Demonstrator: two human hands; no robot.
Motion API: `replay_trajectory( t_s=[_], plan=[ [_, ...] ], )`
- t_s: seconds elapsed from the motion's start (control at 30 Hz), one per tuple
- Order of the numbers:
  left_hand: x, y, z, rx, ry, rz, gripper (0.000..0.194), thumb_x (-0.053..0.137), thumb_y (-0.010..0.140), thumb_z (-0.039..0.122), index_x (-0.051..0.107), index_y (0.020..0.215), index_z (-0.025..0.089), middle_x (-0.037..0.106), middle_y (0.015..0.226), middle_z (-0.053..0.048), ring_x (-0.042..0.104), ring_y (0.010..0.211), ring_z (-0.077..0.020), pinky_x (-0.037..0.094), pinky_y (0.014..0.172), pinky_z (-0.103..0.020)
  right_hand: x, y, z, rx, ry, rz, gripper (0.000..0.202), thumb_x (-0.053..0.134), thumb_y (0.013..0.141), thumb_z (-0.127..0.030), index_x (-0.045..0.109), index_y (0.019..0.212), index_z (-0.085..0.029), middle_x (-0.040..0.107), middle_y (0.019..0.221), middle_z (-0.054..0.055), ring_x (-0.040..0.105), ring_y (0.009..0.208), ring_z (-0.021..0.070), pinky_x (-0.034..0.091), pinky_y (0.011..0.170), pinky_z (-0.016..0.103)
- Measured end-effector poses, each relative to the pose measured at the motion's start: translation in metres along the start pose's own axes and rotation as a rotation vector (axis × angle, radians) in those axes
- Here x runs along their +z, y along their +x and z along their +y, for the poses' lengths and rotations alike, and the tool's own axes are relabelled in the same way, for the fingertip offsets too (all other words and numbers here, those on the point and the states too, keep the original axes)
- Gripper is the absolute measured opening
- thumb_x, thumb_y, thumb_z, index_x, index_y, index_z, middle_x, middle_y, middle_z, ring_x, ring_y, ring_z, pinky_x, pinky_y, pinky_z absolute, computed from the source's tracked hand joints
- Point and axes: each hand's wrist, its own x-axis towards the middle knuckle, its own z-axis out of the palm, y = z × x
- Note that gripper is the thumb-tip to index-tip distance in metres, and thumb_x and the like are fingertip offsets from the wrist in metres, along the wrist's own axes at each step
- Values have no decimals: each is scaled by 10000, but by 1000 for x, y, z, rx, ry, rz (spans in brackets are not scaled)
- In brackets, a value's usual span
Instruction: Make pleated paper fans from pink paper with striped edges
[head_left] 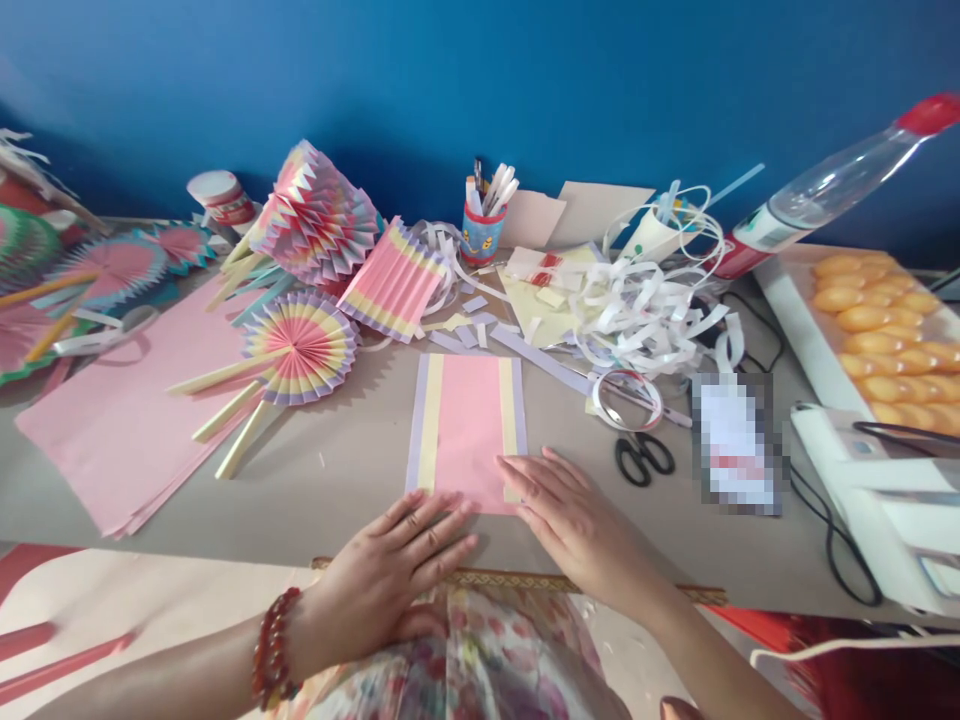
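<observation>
A pink sheet of paper [470, 415] with yellow and lilac strips along both sides lies flat in front of me. My left hand [401, 555] rests at its near left corner, fingers stretched out and slightly apart. My right hand [574, 515] lies on the near right corner with its fingers extended. Neither hand holds anything. To the left are a round pleated paper fan [298, 345] with pale sticks and a pleated striped sheet [394, 280]. Black-handled scissors [643, 458] lie to the right, their blades partly behind a roll of tape [628, 400].
Pink paper sheets [127, 410] are stacked at left, with more pleated fans [315, 215] behind. Curled white paper strips [645, 300], a pen cup [482, 232] and a tilted plastic bottle [825, 190] stand toward the wall. A tray of yellow food [784, 300] is at right.
</observation>
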Motion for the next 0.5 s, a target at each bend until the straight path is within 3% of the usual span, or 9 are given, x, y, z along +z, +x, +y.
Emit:
replay_trajectory(
  t_s=[0.17,0.37,0.5],
  plan=[
    [0,1,0,-6,-1,-13,757,270,913,680,289,1507,211,230,1597,-51,169,1465,-273,35,1193,-448,-1,-1,3,-4,24,-13,529,356,995,-112,290,1484,-300,535,1406,45,478,1302,172,334,1142,485],
    [0,2,1,-7,-10,-7,763,268,919,672,286,1508,187,215,1600,-71,162,1468,-278,42,1194,-448,4,-10,3,36,27,75,445,441,960,-162,392,1400,-215,574,1336,90,511,1256,210,355,1125,470],
    [0,1,1,-7,-1,7,746,278,922,665,290,1507,201,203,1604,-54,162,1469,-277,74,1194,-453,6,-11,-2,118,95,159,206,511,936,-228,531,1141,-210,596,1224,109,534,1181,246,445,1003,441]
  ],
)
